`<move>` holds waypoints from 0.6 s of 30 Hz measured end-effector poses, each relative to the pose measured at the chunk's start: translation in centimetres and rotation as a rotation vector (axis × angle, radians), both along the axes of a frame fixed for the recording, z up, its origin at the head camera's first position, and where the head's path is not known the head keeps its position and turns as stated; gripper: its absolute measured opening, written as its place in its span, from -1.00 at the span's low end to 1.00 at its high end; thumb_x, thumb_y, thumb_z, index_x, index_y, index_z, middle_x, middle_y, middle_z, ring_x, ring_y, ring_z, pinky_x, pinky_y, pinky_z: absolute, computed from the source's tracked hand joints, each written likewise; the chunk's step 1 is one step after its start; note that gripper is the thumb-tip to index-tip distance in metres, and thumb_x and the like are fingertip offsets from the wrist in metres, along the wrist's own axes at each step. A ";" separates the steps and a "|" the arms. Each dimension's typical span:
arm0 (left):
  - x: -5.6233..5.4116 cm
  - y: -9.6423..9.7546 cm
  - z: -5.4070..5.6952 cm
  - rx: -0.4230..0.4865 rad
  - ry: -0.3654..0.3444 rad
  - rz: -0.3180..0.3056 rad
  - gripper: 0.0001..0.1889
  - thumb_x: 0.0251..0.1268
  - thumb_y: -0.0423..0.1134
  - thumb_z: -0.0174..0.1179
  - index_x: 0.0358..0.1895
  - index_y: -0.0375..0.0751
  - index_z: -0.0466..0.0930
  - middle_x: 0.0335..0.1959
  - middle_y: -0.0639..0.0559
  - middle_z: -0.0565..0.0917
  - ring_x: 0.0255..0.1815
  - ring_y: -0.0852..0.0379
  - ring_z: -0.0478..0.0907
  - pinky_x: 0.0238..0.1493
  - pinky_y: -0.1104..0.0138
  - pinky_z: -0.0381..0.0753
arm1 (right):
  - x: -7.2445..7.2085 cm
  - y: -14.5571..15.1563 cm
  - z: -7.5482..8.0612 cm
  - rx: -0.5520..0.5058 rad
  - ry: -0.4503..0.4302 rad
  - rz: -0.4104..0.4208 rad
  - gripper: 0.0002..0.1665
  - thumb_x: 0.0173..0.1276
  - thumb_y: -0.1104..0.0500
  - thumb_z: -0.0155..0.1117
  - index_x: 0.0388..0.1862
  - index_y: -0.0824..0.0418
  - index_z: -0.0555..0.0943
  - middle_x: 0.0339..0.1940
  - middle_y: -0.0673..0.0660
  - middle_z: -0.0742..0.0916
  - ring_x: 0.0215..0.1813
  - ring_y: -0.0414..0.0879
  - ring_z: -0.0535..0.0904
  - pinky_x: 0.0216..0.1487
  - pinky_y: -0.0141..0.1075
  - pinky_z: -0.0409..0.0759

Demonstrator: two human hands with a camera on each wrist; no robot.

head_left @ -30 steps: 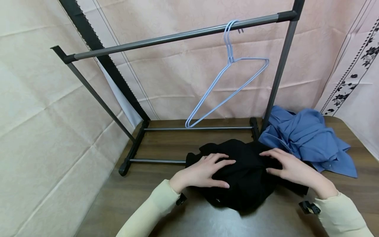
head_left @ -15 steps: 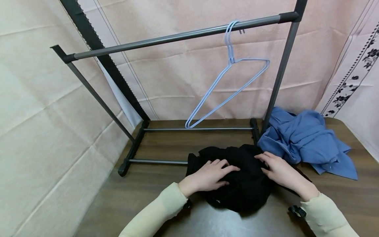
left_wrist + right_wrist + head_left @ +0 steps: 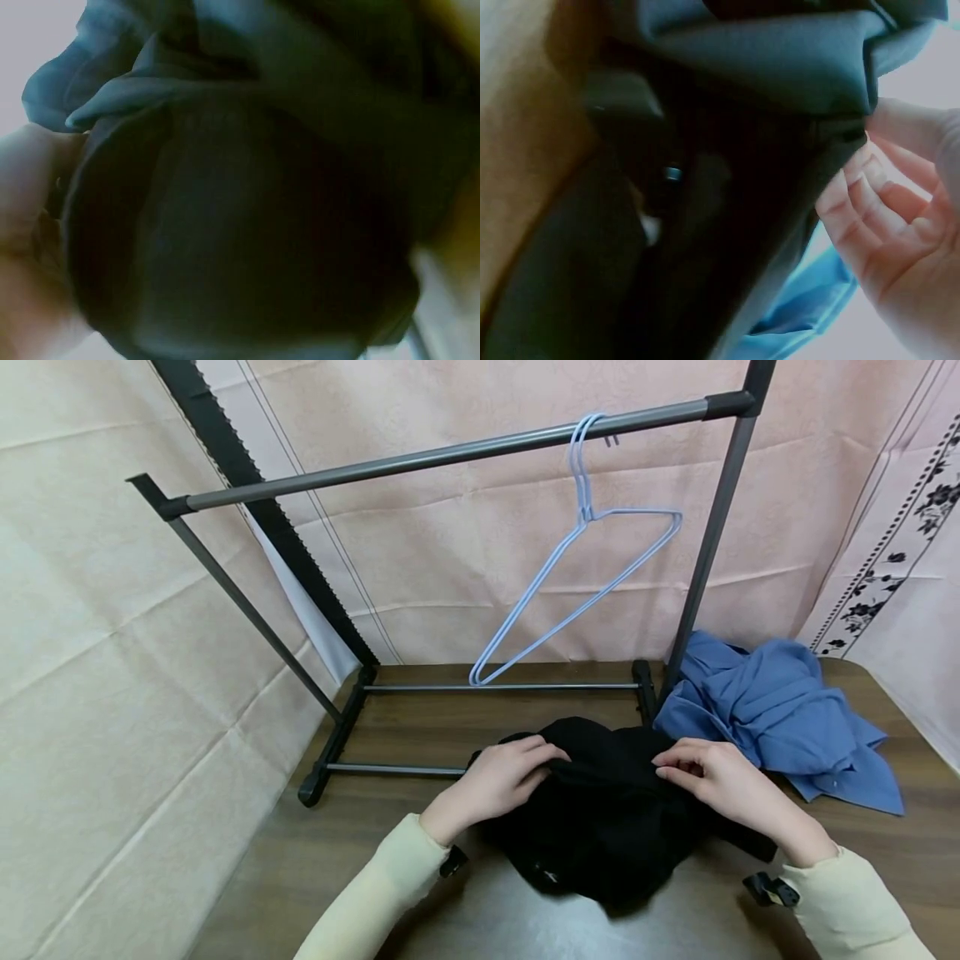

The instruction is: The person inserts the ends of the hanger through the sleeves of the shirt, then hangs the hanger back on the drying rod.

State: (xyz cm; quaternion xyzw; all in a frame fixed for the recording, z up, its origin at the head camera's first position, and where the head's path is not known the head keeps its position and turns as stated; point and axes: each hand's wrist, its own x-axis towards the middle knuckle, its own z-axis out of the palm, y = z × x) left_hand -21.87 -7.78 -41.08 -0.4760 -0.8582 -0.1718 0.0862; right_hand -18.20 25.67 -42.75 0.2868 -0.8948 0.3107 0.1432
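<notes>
Narrow grips, both: the left hand (image 3: 498, 777) and right hand (image 3: 716, 777) pinched the crumpled black cloth garment (image 3: 600, 827) at opposite sides, presumably to support it evenly.

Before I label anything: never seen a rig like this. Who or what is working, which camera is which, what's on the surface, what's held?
No robot here: a person works bare-handed, with three cameras. The wide picture comes from the head, looking forward and down. The two close, blurry ones come from the wrists, one per hand; dark cloth fills much of each.

On the wooden table stands a metal rack, with light blue hangers on its top bar. A crumpled blue cloth lies at the right, by the rack's leg.

Both hands are on a bunched black cloth: the left hand grips it with curled fingers, the right hand pinches it. I can't tell what garment it is.
</notes>
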 end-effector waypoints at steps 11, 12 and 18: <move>-0.3 -2.1 4.3 0.221 0.107 0.077 -0.61 0.37 -0.49 0.12 0.18 -0.07 0.59 -0.02 0.10 0.65 -0.35 0.23 0.48 -0.26 0.31 0.53 | 0.5 -0.3 4.9 -0.113 0.171 -0.122 -0.77 0.34 0.38 0.37 -0.15 0.06 0.69 -0.20 -0.11 0.68 -0.28 -0.32 0.44 -0.34 -0.47 0.39; -0.3 -2.0 4.7 0.229 0.117 0.078 -0.61 0.37 -0.49 0.11 0.18 -0.07 0.59 -0.01 0.10 0.65 -0.36 0.22 0.47 -0.28 0.31 0.51 | 0.5 -0.3 5.4 -0.123 0.195 -0.124 -0.77 0.34 0.39 0.36 -0.14 0.09 0.68 -0.19 -0.10 0.67 -0.27 -0.32 0.44 -0.31 -0.47 0.38; 0.1 -1.3 6.9 0.334 0.188 0.063 -0.58 0.36 -0.53 0.06 0.19 -0.06 0.59 -0.07 0.11 0.64 -0.38 0.23 0.43 -0.36 0.37 0.43 | 0.3 -0.6 8.0 -0.208 0.343 -0.133 -0.76 0.31 0.50 0.29 -0.10 0.29 0.62 -0.14 0.03 0.63 -0.19 -0.32 0.41 -0.14 -0.52 0.33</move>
